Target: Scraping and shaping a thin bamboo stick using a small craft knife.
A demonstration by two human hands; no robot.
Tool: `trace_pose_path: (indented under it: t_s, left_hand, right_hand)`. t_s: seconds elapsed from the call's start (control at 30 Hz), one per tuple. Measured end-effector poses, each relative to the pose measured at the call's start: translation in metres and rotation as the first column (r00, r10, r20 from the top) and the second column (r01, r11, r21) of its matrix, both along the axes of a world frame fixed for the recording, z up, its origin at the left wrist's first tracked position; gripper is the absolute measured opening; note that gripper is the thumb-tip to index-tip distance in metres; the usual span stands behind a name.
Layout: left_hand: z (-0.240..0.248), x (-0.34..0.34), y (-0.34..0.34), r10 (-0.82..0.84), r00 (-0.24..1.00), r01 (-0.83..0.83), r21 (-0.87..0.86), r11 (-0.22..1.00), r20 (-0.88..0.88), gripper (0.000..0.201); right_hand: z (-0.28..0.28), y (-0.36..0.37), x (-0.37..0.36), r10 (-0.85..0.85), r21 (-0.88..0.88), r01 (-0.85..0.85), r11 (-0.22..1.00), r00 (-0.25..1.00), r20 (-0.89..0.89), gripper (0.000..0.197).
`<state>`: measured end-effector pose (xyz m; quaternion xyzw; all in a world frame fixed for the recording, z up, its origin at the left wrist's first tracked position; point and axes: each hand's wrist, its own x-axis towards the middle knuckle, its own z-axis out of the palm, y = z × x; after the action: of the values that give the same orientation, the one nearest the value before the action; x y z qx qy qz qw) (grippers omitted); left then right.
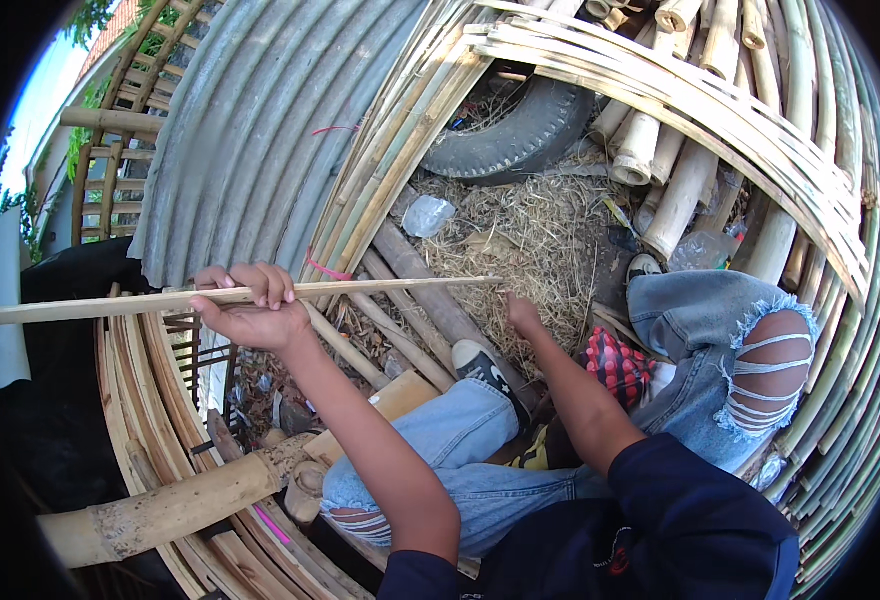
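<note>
A long, thin bamboo strip [400, 286] runs almost level across the view, from the far left to the middle. My left hand [260, 318] is closed round it, palm up, with the fingers curled over the top. Close to the strip's right end is my right hand [523, 314], its fingers closed in a fist. Whatever that fist holds, if anything, is hidden or too small to name, and I cannot tell whether it touches the strip. Dry straw and shavings [550, 225] cover the ground behind the right hand.
Bundled bamboo strips [370, 180] arch ahead, near an old tyre [515, 135]. Bamboo poles [695, 190] are piled at the right. Corrugated sheeting [260, 120] stands at the left. A thick bamboo pole [175, 505] crosses split strips [125, 400] at lower left. Red-and-black cloth [615, 368] lies between my legs.
</note>
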<state>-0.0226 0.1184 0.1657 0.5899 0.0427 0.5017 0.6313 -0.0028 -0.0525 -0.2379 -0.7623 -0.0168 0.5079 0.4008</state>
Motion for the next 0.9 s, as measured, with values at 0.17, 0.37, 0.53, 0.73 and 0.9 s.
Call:
trace_pose_path:
  t_s: [0.17,0.37,0.53,0.73,0.9]
  left_hand:
    - [0.021,-0.017,-0.002,0.040,0.999,-0.040,-0.018,0.999,0.005,0.040]
    - [0.101,-0.056,0.008,0.084,0.996,-0.085,0.069,0.994,0.026,0.040]
    - [0.138,-0.091,0.002,0.092,0.996,-0.091,0.158,0.983,-0.001,0.041]
    - [0.099,-0.117,0.008,0.203,0.979,-0.203,0.102,0.974,0.013,0.040]
    - [0.085,-0.129,0.018,0.264,0.965,-0.263,0.058,0.963,0.001,0.043]
  right_hand:
    - [0.014,-0.015,-0.003,0.028,0.067,-0.038,0.997,0.989,0.144,0.060]
    - [-0.010,-0.011,-0.001,-0.160,0.109,0.159,0.981,0.987,0.001,0.078]
    - [0.025,0.009,-0.013,-0.133,0.210,0.082,0.974,0.962,0.238,0.059]
    - [0.071,0.033,-0.045,-0.025,0.293,-0.063,0.954,0.958,0.286,0.055]
    - [0.079,0.043,-0.068,-0.066,0.385,-0.076,0.920,0.937,0.343,0.054]
